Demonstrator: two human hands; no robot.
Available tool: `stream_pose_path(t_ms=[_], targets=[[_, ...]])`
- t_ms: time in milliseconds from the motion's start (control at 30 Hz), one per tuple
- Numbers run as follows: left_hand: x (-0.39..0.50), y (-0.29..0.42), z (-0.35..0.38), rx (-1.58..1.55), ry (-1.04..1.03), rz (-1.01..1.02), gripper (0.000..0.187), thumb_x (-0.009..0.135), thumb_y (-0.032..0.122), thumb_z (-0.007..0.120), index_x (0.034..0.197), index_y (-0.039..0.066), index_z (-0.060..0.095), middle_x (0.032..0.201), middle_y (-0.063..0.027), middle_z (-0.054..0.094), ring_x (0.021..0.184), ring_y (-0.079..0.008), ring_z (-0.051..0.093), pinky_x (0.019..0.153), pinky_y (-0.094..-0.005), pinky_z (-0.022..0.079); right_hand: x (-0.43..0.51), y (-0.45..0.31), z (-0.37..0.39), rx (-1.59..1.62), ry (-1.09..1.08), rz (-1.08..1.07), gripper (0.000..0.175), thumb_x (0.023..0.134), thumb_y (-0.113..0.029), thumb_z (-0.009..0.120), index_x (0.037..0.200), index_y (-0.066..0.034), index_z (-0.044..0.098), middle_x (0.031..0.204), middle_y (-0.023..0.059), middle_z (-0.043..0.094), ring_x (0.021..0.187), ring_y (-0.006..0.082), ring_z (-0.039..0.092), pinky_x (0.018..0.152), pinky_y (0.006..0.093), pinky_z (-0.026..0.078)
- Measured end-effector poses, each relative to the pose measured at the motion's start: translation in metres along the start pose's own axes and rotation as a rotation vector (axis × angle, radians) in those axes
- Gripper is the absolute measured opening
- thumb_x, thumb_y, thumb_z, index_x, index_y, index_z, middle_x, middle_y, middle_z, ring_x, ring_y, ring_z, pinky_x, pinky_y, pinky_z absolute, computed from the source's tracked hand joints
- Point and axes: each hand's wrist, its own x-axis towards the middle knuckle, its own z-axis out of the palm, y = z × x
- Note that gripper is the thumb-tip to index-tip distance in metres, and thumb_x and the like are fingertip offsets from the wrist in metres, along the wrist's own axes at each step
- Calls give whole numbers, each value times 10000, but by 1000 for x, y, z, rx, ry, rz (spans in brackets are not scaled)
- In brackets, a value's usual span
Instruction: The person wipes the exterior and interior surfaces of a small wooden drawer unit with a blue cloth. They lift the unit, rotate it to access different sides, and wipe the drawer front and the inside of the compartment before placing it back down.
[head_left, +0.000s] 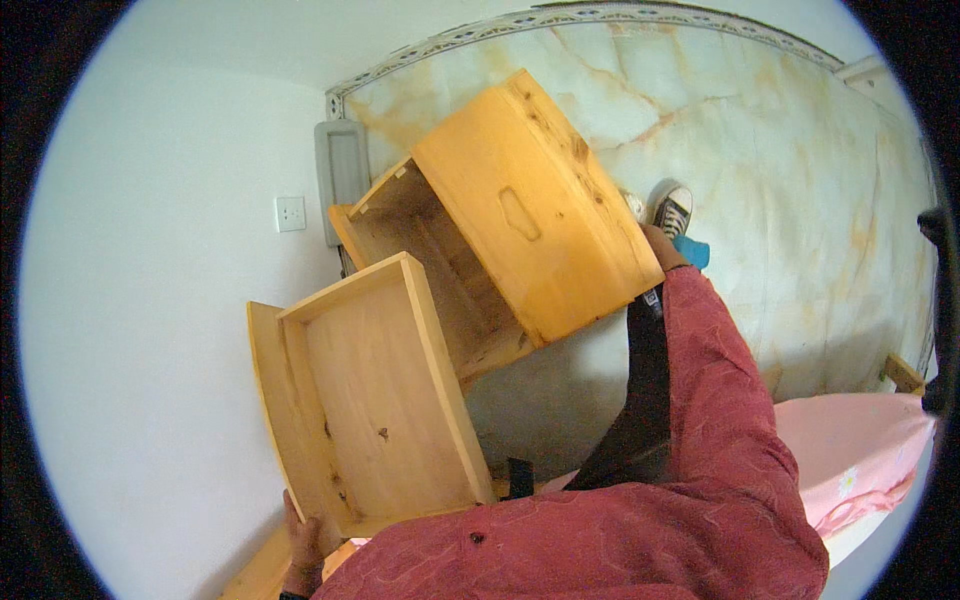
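My left hand (306, 531) grips the front panel of a pulled-out wooden drawer (367, 405) at its lower left corner. The drawer is tipped so its inside faces me, and dark knots mark the bottom. Beyond it stands a pale wooden cabinet (517, 202), turned at an angle, with an opening (442, 255) on its left side. My right hand (661, 246) is at the cabinet's right edge, its fingers partly hidden behind the wood. Right beside that hand shows a blue cloth (691, 253); whether the hand also holds it I cannot tell.
A white wall with a socket (291, 214) rises at left, with a grey panel (343, 180) in the corner. My sneaker (673, 210) stands on the marbled floor (787, 225) close to the cabinet. A bed with a pink sheet (847, 450) is at lower right.
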Motion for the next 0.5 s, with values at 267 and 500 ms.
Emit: stream_pose_path(t_ms=[267,500], targets=[[-21,25,54,56,144,-107,902,786,218,667,1497,103,124,1415,-145,365,1251,-323,435,994,-453,443,-28,-78,21,59,-103,-138,243,799,-235,654,988,-94,712,963,198,685,894,366,664,755,428,521],[-4,7,39,124,176,-74,893,789,218,664,1496,102,132,1406,-146,375,1240,-321,443,988,-450,446,49,-18,-21,-313,69,310,408,776,-352,705,1080,-85,659,911,214,685,845,379,667,762,438,529]])
